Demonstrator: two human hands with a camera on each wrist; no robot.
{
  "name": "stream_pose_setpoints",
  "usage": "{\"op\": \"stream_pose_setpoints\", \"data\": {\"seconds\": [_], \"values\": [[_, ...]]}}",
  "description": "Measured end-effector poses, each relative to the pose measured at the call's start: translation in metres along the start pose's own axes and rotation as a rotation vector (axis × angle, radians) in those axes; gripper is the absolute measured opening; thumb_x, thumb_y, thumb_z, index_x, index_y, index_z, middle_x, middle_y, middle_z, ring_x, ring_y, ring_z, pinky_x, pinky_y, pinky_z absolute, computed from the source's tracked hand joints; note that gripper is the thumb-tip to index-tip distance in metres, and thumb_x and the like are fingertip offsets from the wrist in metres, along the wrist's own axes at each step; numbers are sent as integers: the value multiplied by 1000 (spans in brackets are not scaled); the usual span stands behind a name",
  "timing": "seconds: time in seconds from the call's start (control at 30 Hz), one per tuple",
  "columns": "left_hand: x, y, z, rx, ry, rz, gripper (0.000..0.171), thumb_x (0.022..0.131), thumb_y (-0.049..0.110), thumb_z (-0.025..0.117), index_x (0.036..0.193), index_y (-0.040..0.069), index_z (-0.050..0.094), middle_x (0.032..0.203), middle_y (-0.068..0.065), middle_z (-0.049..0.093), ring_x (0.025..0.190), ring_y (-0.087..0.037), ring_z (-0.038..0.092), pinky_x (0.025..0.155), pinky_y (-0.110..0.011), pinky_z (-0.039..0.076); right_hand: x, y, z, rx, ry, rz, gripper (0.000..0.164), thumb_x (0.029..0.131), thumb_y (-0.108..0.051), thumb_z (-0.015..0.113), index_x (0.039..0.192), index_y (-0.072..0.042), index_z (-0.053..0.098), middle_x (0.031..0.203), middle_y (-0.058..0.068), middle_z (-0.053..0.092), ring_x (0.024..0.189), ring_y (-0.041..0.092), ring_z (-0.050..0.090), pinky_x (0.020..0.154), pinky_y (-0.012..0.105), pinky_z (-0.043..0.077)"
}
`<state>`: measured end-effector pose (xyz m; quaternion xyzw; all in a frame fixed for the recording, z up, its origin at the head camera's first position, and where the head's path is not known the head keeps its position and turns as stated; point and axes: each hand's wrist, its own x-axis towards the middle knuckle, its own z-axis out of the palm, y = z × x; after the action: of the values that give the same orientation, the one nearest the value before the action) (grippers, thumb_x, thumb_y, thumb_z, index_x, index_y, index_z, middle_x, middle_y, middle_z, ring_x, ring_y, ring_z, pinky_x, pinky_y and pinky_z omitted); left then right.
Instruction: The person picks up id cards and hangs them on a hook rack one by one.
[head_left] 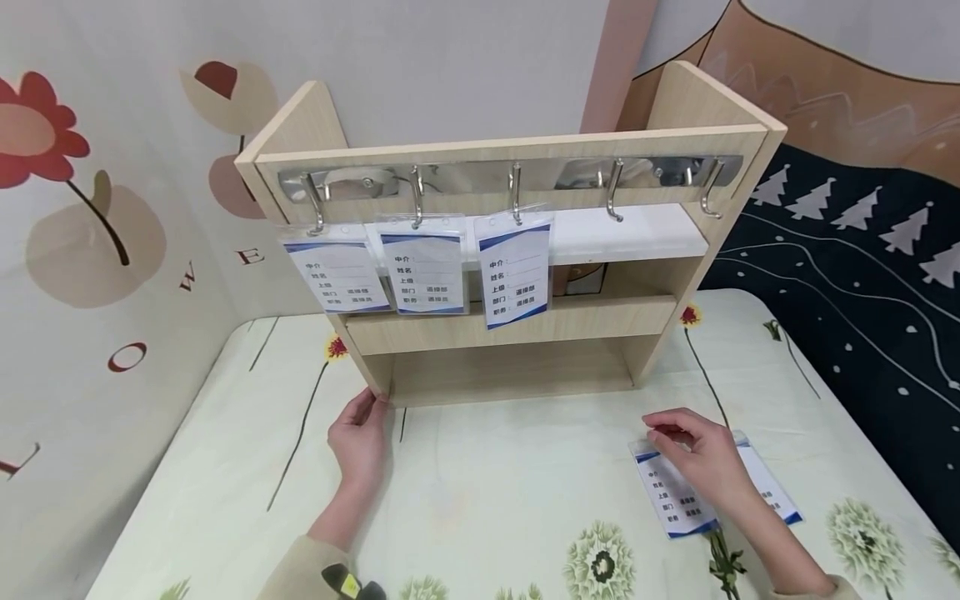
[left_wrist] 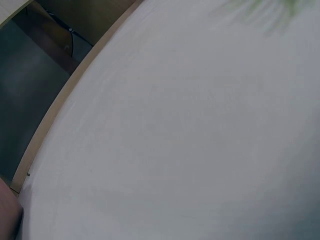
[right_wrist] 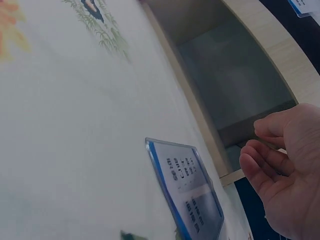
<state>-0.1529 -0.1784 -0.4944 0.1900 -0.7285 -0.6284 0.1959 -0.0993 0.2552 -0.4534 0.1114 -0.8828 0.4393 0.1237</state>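
Right hand [head_left: 699,457], loosely curled and empty, is hovering over two ID badges [head_left: 670,500] lying on floral tablecloth [head_left: 487,475], left hand [head_left: 358,446] is pinching wooden shelf [head_left: 585,327] at its bottom-left corner, three other badges [head_left: 425,275] are hanging from metal hooks [head_left: 515,192].

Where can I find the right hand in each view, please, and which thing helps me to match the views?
Head: right hand, lower right, covering part of two cards.
Left wrist: not in it.
Right wrist: right edge, lower half mostly.
Shared landmark: the shelf, upper centre in head, upper left in left wrist, upper right in right wrist.
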Motion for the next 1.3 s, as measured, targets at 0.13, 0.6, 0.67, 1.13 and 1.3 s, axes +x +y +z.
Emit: {"op": "stream_pose_setpoints", "data": {"seconds": [0.13,0.6,0.67,1.13,1.3], "values": [[0,0,0,-8,9,3,30,101,10,67,129,-1,69,128,-21,68,98,2,66,83,-9,54,-1,4,0,-20,-11,34,22,90,9,73,110,0,75,103,9,73,89,1,63,76,9,53],[2,-2,1,-29,21,5,30,100,9,67,127,-1,69,127,-22,68,92,10,64,82,-9,54,-2,14,-12,-88,6,79,22,90,6,74,111,-1,75,106,11,74,88,-1,62,77,7,51],[2,-3,1,-31,25,13,29,100,9,67,127,-2,69,126,-22,68,92,9,64,82,-9,54,-3,15,-14,-108,10,80,22,90,6,73,111,-1,75,106,11,73,88,-2,61,76,7,51],[3,-5,1,-24,25,33,28,100,6,66,126,-5,69,124,-23,69,90,10,63,82,-8,53,-6,28,-20,-164,-86,109,29,85,5,78,113,0,73,99,5,71,83,6,63,71,19,56],[2,-4,2,-27,24,31,28,99,5,66,126,-5,69,124,-23,69,90,10,64,81,-9,54,-2,28,-22,-208,-160,153,32,85,1,80,116,0,72,105,9,71,88,17,65,73,24,57]]}}
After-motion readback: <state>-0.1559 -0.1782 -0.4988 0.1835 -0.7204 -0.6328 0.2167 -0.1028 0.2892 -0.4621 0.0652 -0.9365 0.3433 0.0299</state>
